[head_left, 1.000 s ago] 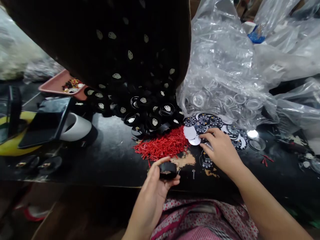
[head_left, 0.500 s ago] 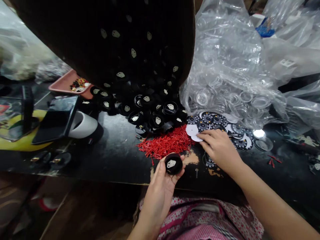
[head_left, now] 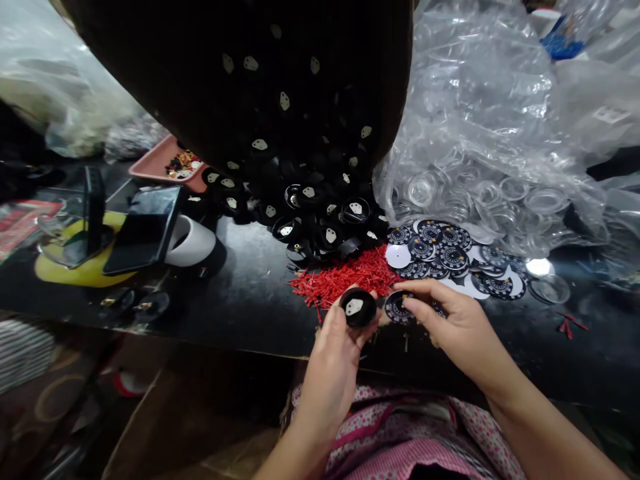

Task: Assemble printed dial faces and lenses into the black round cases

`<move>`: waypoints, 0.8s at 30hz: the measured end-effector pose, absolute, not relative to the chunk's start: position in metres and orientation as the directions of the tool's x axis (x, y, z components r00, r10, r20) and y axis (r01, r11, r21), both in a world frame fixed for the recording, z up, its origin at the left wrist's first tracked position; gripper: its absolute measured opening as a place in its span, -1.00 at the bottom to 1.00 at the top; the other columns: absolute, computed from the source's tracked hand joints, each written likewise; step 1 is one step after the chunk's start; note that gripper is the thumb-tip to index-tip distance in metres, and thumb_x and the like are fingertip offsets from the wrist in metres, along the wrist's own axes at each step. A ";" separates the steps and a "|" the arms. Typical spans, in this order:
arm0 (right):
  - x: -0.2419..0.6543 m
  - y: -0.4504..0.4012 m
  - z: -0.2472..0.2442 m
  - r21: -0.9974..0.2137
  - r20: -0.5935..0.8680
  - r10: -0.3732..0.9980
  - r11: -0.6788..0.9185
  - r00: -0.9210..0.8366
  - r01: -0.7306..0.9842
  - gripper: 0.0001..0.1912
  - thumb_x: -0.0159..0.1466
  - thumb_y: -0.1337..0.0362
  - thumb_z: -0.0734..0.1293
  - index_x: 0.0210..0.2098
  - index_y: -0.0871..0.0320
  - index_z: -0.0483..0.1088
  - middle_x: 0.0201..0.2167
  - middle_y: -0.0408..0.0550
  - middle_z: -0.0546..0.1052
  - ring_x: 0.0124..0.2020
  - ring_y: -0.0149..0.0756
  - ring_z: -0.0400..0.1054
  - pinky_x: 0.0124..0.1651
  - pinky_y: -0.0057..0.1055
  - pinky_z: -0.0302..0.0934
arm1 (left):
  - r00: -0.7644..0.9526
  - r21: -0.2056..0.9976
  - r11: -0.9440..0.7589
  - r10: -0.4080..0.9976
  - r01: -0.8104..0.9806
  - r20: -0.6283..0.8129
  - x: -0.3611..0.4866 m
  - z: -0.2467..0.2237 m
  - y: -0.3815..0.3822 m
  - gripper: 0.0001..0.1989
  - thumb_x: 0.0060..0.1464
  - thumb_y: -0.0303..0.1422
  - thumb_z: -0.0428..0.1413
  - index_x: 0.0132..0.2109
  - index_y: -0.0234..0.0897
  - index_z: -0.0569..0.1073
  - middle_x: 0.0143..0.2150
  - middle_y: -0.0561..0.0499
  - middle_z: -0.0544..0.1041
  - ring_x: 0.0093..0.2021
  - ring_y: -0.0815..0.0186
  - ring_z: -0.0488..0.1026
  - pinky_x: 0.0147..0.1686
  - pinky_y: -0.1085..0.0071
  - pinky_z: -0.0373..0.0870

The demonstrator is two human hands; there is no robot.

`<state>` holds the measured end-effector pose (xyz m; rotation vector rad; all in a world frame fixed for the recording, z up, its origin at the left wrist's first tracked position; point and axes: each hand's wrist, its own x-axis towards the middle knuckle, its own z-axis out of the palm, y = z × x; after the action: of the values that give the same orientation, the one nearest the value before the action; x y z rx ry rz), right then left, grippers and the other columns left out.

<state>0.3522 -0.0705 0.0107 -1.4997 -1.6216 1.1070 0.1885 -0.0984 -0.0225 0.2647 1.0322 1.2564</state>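
Note:
In my left hand [head_left: 336, 347] is a round black case [head_left: 358, 308] with a pale plate inside, its open side facing up. My right hand [head_left: 453, 320] pinches a black printed dial disc [head_left: 397, 307] between thumb and fingers, just right of the case and apart from it. Behind my hands lies a heap of red pointers [head_left: 345, 277]. To its right spreads a pile of printed dial discs [head_left: 453, 257], some with the white side up. More black cases [head_left: 320, 220] spill from a large dark container [head_left: 240, 87] above the red heap.
Clear plastic rings fill a transparent bag [head_left: 465, 147] at the back right. At left stand a phone [head_left: 145, 230] leaning on a white roll [head_left: 193, 241], a pink tray [head_left: 160, 160] of small parts, and two round pieces with brass centres [head_left: 151, 307] near the table's edge.
My right hand has drawn a disc off the pile toward the left hand, and its dark printed side now shows. The left hand still holds the case. The view has shifted slightly.

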 end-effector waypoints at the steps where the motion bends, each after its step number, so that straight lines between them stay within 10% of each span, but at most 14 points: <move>1: 0.351 -0.071 0.013 -0.904 -0.046 0.986 0.028 -0.163 0.427 -0.77 0.38 0.25 0.27 -0.04 0.00 0.52 -0.29 -0.12 0.54 -0.25 -0.29 0.44 -0.16 -0.34 0.33 | -0.020 0.671 0.378 0.863 -0.638 -0.504 0.190 -0.022 -0.099 -0.64 0.20 -0.07 0.16 0.01 -0.17 0.55 0.07 -0.11 0.62 0.09 0.12 0.54 0.10 0.19 0.46; 10: 0.340 -0.070 0.023 -0.833 -0.031 0.983 0.074 -0.180 0.548 -0.92 0.33 0.32 0.30 -0.19 0.08 0.44 -0.29 -0.09 0.52 -0.28 -0.29 0.41 -0.21 -0.34 0.32 | 0.031 0.823 0.424 0.894 -0.377 -0.447 0.194 -0.032 -0.113 -0.62 0.19 -0.13 0.18 0.14 0.01 0.52 0.28 0.01 0.46 0.33 0.06 0.31 0.35 0.05 0.16; 24: 0.347 -0.077 0.011 -0.853 -0.179 0.969 -0.068 -0.169 0.518 -0.86 0.28 0.27 0.33 -0.15 0.09 0.38 -0.27 -0.09 0.51 -0.30 -0.29 0.41 -0.25 -0.34 0.32 | 0.129 0.819 0.428 0.902 -0.381 -0.411 0.193 -0.029 -0.111 -0.67 0.12 -0.30 0.25 0.05 -0.08 0.55 0.09 -0.04 0.59 0.15 0.12 0.49 0.20 0.18 0.38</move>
<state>0.3469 -0.0775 0.0110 -1.5951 -1.7073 1.1692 0.1931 -0.1112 -0.0286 0.6120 1.0569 1.0225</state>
